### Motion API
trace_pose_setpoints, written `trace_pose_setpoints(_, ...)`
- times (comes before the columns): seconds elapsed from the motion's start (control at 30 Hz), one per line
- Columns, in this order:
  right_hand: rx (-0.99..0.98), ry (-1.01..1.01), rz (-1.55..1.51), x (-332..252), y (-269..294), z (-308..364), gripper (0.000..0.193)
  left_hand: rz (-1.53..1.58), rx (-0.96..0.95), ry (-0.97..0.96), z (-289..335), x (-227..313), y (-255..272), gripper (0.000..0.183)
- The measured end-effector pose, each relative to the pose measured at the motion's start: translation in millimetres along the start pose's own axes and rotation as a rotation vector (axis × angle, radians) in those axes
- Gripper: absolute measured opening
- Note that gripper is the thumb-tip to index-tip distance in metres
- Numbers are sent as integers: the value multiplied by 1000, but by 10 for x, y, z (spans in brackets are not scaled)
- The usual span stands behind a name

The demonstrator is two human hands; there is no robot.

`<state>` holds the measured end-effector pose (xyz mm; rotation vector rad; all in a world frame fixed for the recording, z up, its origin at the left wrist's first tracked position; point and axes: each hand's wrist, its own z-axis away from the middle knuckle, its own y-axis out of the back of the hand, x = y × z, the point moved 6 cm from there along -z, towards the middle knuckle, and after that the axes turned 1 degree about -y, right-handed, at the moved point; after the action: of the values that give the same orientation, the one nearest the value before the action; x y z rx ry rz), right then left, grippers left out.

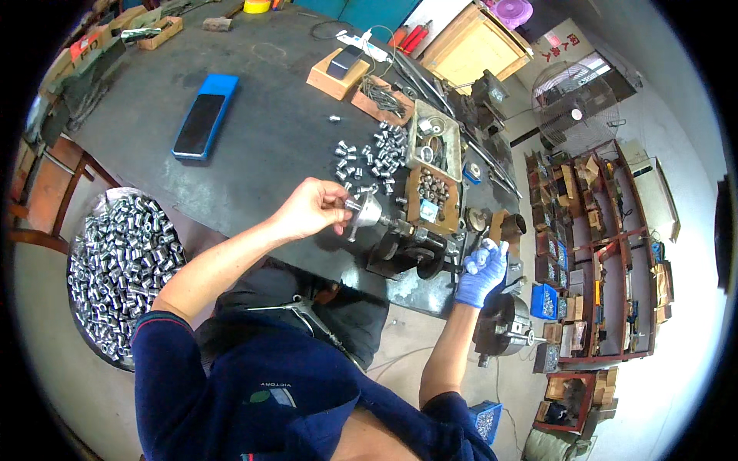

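My bare left hand is closed in a pinch at the front of a small bench fixture. Its fingertips are on a small shiny metal fitting, partly hidden by the fingers, against the fixture's cone-shaped metal head. Behind that head, a dark vise-like body stands at the bench's near edge. My right hand, in a pale blue glove, is curled at the far end of this fixture; what lies inside its fingers is hidden. Loose metal fittings lie scattered on the bench just beyond my left hand.
A large round tub of metal fittings stands at my left. On the dark bench lie a blue-edged phone, a wooden box of small parts and a tool tray. A machine chuck, shelving and a fan are at right.
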<state>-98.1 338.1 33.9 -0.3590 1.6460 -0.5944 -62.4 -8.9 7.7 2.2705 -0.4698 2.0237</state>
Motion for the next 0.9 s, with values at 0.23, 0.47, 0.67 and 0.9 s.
trace_pose_setpoints(0.23, -28, 58, -17, -12, 32, -28, 38, 237, 2, -51, 30, 41, 41, 19)
trace_pose_setpoints(0.47, -16, 72, -37, -38, 48, 116, 39, 87, 258, -49, -31, 18, -56, 14)
trace_pose_setpoints(0.67, -31, 54, -21, -21, 57, 210, 37, 7, 319, -165, 12, 73, -83, 7)
trace_pose_setpoints(0.9, 153, 86, 44, 112, 9, -407, 28, -68, 289, -280, 29, 78, -129, 3)
